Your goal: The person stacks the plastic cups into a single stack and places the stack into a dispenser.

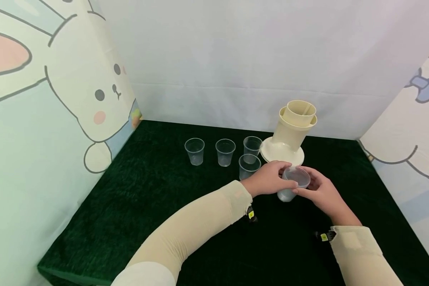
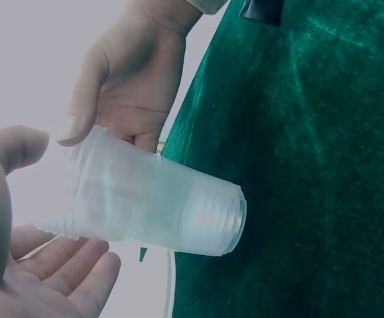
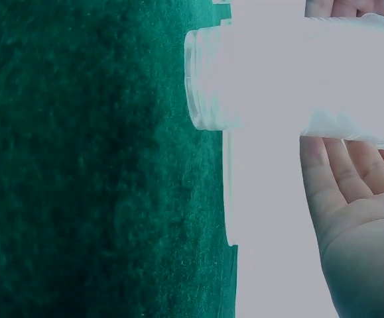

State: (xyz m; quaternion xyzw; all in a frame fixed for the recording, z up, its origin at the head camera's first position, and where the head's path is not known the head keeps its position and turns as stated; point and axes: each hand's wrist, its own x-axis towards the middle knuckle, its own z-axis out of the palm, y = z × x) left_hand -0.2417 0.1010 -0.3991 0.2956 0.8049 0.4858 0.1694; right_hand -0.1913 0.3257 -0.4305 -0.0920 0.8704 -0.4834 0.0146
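A nested stack of clear plastic cups (image 1: 286, 194) is between my two hands, over the dark green cloth. My left hand (image 1: 271, 178) grips it near the rims from the left, thumb in front and fingers behind. From the other side my right hand (image 1: 319, 190) holds the same upper part, thumb toward me. In the left wrist view the stack (image 2: 152, 192) shows layered rims between both hands, its bases pointing to the cloth. The right wrist view shows my right fingers (image 3: 351, 172) along the side of the stack, partly washed out by glare.
Several single clear cups stand upright left of my hands: a far-left cup (image 1: 194, 151), a cup beside it (image 1: 225, 152), a back cup (image 1: 251, 143) and a near cup (image 1: 246, 171) partly behind my left wrist. Behind my hands stands a cream cylindrical holder (image 1: 289, 135) on a round base.
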